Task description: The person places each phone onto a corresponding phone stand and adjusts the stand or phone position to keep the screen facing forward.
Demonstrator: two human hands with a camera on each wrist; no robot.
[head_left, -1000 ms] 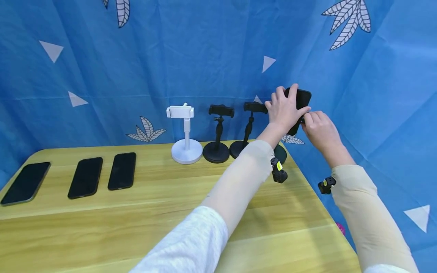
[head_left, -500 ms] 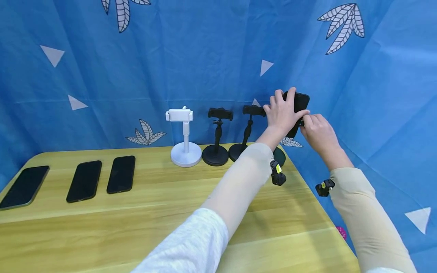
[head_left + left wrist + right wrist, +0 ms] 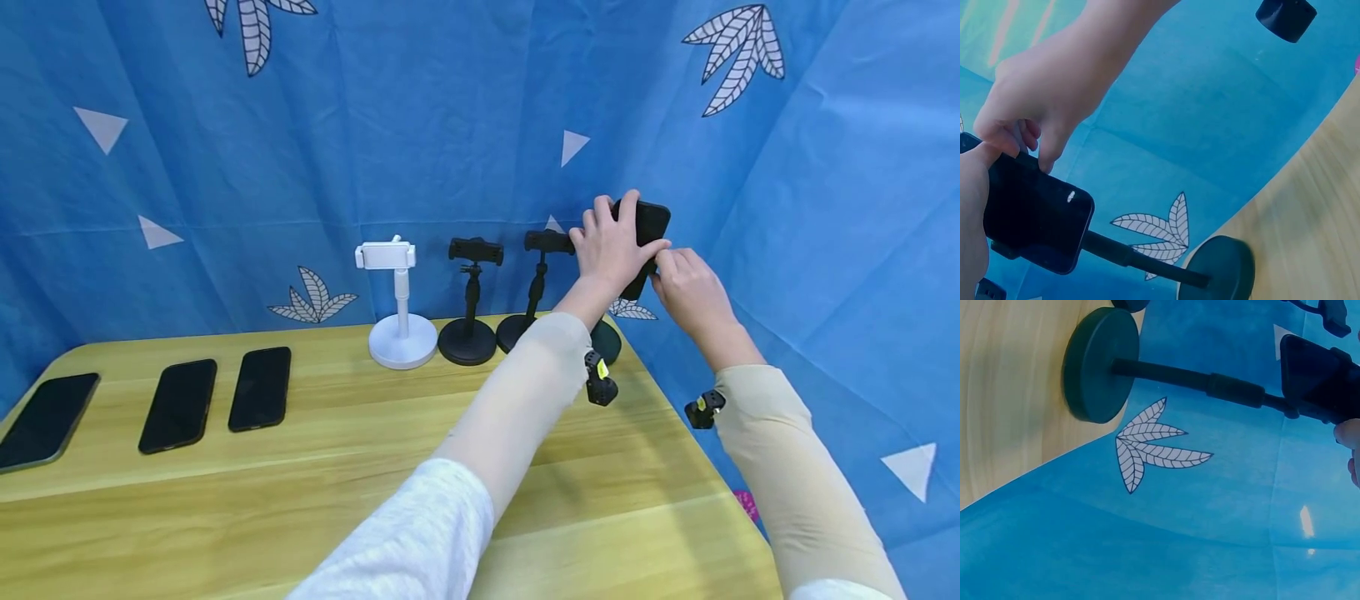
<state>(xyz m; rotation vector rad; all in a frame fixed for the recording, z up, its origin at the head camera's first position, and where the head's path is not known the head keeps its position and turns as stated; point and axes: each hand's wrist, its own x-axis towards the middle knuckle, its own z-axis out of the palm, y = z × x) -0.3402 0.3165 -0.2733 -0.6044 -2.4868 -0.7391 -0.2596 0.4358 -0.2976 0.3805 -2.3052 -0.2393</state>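
A black smartphone (image 3: 651, 223) sits on a dark green phone stand (image 3: 1225, 269) at the table's far right corner, its screen lit by a small glare in the left wrist view. My left hand (image 3: 611, 246) grips the phone across its width, fingers over the far edge and thumb at the near one. From the right, my right hand (image 3: 693, 292) pinches the stand's clamp along the phone's side edge, fingertips right by my left thumb. The right wrist view shows the phone (image 3: 1316, 375) at the end of the stand's pole (image 3: 1235, 389). My hands partly hide the clamp.
Left of this stand are two black phone stands, one (image 3: 467, 340) beside the other (image 3: 536, 287), then a white stand (image 3: 402, 340). Three dark phones lie flat on the wooden table (image 3: 375, 508): one (image 3: 260, 388), another (image 3: 178, 406), and one (image 3: 47, 421) at the left edge. Blue curtain surrounds the table.
The view shifts slightly, so everything sits a little further left and lower. Both hands stay at the phone and stand, with hardly any movement between them.
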